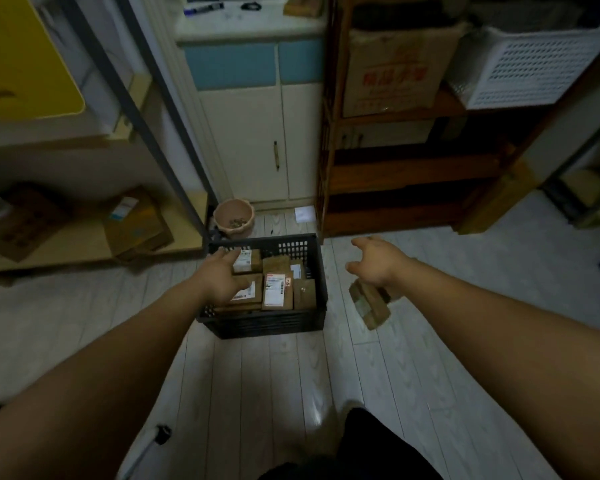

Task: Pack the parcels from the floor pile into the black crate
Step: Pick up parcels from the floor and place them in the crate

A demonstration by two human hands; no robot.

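My left hand (pixel 222 275) reaches into the black crate (pixel 264 323), which stands on the pale plank floor (pixel 257 375) just ahead of me. The fingers lie fairly straight over the brown parcels (pixel 278 289) packed inside, with the fingertips near the far left corner and the thumb across a labelled parcel at the near left. The light is dim, so I cannot say for sure whether the palm rests on the parcels or only hovers over them; it grips nothing that I can see. The parcels in the crate lie flat, side by side, several with white labels facing up.

My right hand (pixel 378 261) hangs outside the crate, just to its right, with fingers spread and loosely bent, holding nothing. Below its wrist a small stack of brown parcels (pixel 371 304) lies on the floor, close to the crate's right wall but not touching it. The hand looks to be above that stack, not on it.

Behind the crate stands a clay pot (pixel 234 218) in front of a white cabinet (pixel 257 133). A dark wooden shelf (pixel 395 174) rises to the right, carrying a cardboard box (pixel 392 71) and a white basket (pixel 534 67).
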